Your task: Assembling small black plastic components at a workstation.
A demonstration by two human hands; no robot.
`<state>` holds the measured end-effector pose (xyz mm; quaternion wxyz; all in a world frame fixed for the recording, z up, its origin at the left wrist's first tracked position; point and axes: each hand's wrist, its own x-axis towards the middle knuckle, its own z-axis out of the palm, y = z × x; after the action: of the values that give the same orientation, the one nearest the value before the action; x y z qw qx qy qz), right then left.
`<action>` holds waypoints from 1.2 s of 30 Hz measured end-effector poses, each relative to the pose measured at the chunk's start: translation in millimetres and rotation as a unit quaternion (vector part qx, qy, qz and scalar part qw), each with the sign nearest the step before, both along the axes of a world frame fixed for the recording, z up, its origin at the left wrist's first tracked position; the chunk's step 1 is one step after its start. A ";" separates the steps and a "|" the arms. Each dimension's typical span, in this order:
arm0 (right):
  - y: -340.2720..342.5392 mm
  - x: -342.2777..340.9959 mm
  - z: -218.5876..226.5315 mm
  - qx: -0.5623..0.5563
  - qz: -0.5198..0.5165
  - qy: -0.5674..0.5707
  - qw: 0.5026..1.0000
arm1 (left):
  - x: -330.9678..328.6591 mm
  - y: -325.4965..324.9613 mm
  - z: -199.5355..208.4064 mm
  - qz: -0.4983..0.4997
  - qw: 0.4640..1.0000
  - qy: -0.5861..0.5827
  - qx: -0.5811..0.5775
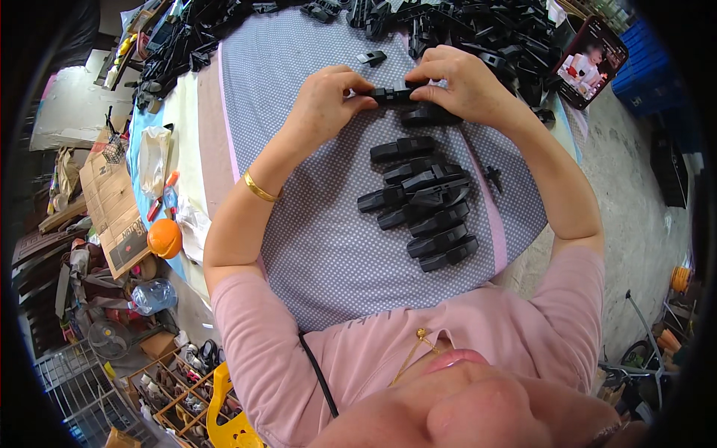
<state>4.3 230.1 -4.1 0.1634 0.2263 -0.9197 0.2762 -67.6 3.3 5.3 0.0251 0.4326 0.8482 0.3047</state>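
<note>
Between my two hands is a small black plastic part (391, 96), held level above the dotted grey cloth (314, 246). My left hand (328, 101) pinches its left end, thumb and forefinger closed on it. At the other end, the fingers of my right hand (455, 84) close on the same part. Just below my right hand lies another black plastic piece (429, 115), partly covered by it. Nearer to me, several similar black plastic pieces (429, 194) lie in a loose, overlapping column. A small black piece with a pale end (371, 57) lies beyond my hands.
Heaps of black parts (493, 30) line the table's far edge and far left. A phone (592, 63) showing a video stands at the far right. An orange round object (164, 238) and a clear plastic bag (154, 160) sit along the left edge. A thin black piece (494, 178) lies right of the column.
</note>
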 end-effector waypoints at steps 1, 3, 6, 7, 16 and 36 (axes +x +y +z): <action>0.5 1.0 0.9 0.000 0.001 -0.001 1.000 | 0.4 0.5 0.3 -0.005 1.000 0.018 -0.004; 3.7 2.1 3.1 0.034 -0.001 0.032 0.999 | 2.1 2.1 1.7 -0.009 0.999 0.037 -0.007; 6.9 4.3 5.6 0.073 -0.005 0.052 0.996 | 4.8 1.9 3.1 0.016 1.000 -0.015 -0.009; 6.4 3.3 4.9 0.073 -0.004 0.052 0.996 | 3.8 2.0 2.9 0.013 1.000 -0.024 -0.004; -0.9 -6.4 1.0 -0.039 0.057 -0.064 0.996 | -0.6 5.7 6.3 -0.091 0.996 -0.019 -0.009; -14.9 -15.5 -18.4 0.031 -0.031 0.048 0.998 | -110.0 91.0 -40.7 -0.042 0.993 0.097 0.060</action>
<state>-11.3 215.2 -22.5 0.2087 0.2160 -0.9255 0.2308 -177.6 94.2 -35.3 -0.0702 0.4963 0.8076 0.3107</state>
